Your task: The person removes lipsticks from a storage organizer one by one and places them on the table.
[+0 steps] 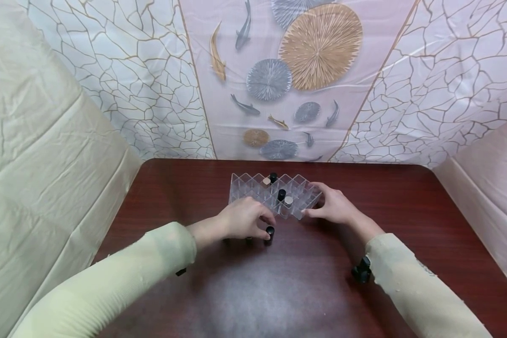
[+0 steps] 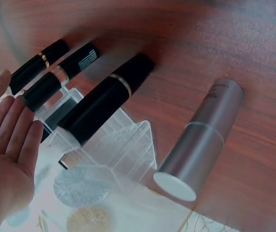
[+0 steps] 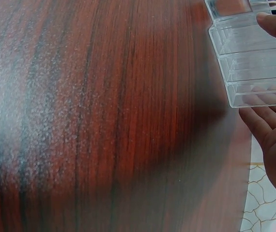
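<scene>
Evidently, in the head view the left hand (image 1: 245, 218) pinches a black tube (image 1: 269, 236) while the right hand (image 1: 334, 204) grips the clear organizer (image 1: 239, 190) beyond, probably steadying it; the left wrist view shows a silver tube (image 2: 201, 140) apart from the left hand, the right wrist view that bracing grip.

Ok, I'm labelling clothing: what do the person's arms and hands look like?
The long sleeves are pale yellow-green. The left hand and right hand are bare. Small black pieces show beside both sleeves, too unclear to identify.
</scene>
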